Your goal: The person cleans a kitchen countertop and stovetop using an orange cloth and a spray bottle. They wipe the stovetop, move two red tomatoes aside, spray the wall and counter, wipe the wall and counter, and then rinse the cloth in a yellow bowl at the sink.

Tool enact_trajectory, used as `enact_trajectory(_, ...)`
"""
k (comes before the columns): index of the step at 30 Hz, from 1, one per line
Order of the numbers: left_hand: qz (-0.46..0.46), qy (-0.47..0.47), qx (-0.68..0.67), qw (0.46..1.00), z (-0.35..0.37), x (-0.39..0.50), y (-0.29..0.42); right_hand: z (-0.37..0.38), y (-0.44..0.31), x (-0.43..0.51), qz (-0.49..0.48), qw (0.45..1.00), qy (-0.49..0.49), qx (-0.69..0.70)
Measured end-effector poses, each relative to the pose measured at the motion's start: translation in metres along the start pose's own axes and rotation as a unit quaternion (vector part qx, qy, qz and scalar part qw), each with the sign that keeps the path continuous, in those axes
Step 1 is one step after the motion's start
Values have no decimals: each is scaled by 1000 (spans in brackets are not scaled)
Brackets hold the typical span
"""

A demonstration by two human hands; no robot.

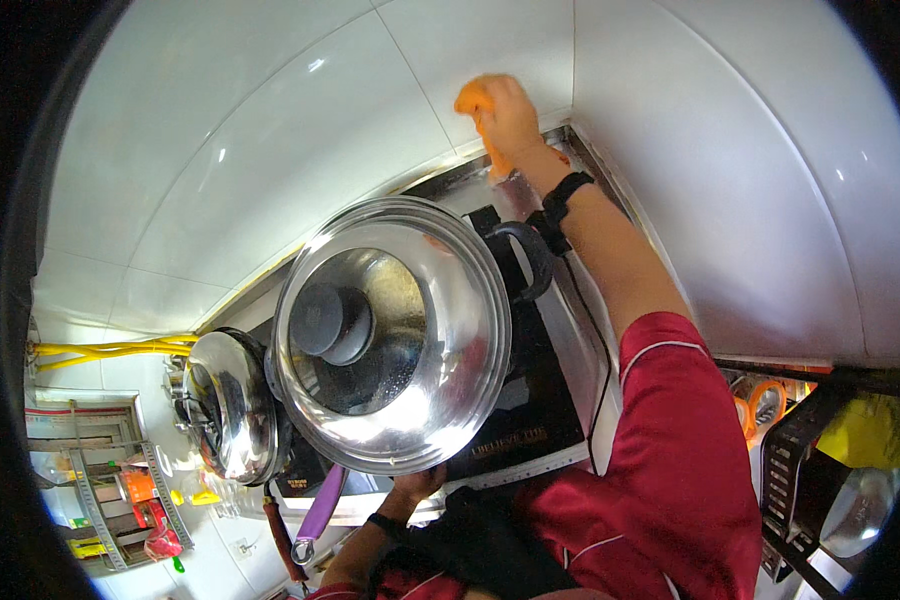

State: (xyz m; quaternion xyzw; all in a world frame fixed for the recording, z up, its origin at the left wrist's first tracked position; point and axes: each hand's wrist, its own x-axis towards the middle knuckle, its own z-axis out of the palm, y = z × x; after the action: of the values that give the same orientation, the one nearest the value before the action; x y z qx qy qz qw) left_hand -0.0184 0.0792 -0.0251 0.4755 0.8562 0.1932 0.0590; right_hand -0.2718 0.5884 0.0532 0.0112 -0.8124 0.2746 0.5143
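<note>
My right hand grips an orange cloth against the white tiled wall, just above the back corner of the metal counter. Part of the cloth hangs down toward the counter. My left hand is at the near edge of the stove, beneath the rim of a large steel pot; the pot hides its fingers. A domed steel lid with a glass centre and a black knob covers that pot. The pot's black side handle points toward my right forearm.
A black glass cooktop lies under the pot. At left stand a second lidded pan, a purple handle and a brown wooden handle. A black cable runs along the right. Yellow hoses and a rack flank the stove.
</note>
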Motion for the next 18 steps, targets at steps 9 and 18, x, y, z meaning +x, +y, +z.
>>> enact_trajectory(9, -16, 7, 46, 999, 5, -10, -3, 14, 8, -29, 201, 976, 67, 46)
enact_trajectory(18, 24, 19, 29, 999, 3, -8, -5, 8, -16, 81, 54, 978, 198, 45)
